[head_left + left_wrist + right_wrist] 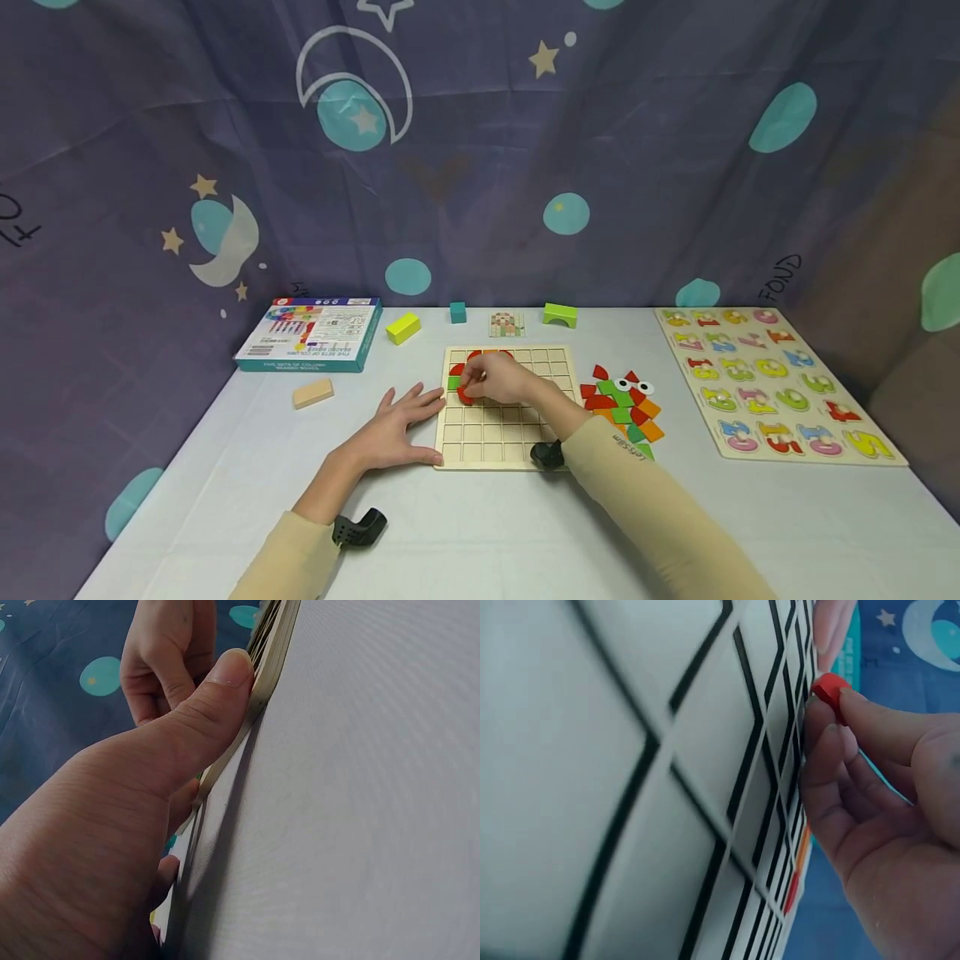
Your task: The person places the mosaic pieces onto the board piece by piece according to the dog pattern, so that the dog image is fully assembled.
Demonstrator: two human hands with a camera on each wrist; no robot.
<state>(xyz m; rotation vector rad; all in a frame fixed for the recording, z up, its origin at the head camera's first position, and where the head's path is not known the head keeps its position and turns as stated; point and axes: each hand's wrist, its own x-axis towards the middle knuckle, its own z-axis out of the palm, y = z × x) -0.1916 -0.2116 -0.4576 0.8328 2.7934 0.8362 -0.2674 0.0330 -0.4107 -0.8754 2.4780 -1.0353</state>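
Observation:
A wooden grid board (pixel 487 433) lies on the white table in front of me. Between thumb and fingers, my right hand (pixel 498 377) pinches a small red tile (pixel 831 686) over the board's left columns. Red tiles, among them one at the upper left (pixel 456 369), and a green tile (pixel 453 382) occupy cells near that hand, which partly covers them. My left hand (pixel 397 429) rests with spread fingers at the board's left side. In the left wrist view its thumb (pixel 199 712) presses along the board's edge.
Loose red, green and orange tiles (pixel 622 400) lie right of the board, with a number puzzle (pixel 780 383) farther right. Behind the board are a pattern card (pixel 507 324), a green arch (pixel 560 315) and a teal cube (pixel 458 313). A box (pixel 311 337) and blocks (pixel 403 328) lie left.

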